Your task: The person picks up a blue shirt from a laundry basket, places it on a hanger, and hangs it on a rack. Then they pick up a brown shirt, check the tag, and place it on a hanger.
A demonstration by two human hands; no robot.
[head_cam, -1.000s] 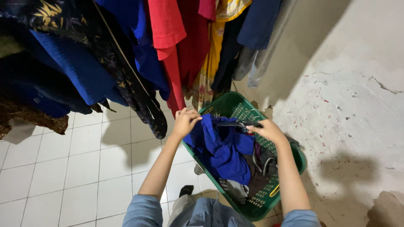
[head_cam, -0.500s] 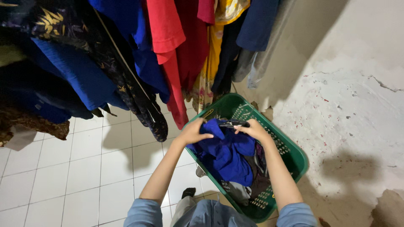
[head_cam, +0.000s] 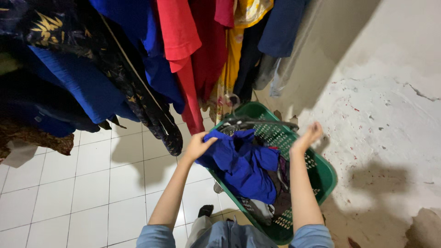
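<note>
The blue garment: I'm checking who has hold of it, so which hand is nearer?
Left. The left hand grips the blue garment at its upper left edge. The right hand is up over the green basket, apart from the cloth.

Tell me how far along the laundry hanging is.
Done: many garments, such as the red shirt and dark blue clothes, already hang overhead. In hand: the left hand grips a blue garment by its edge above the green basket, with a black hanger over it; the right hand is open beside it, holding nothing. Left: more clothes lie in the basket under the blue one.
</note>
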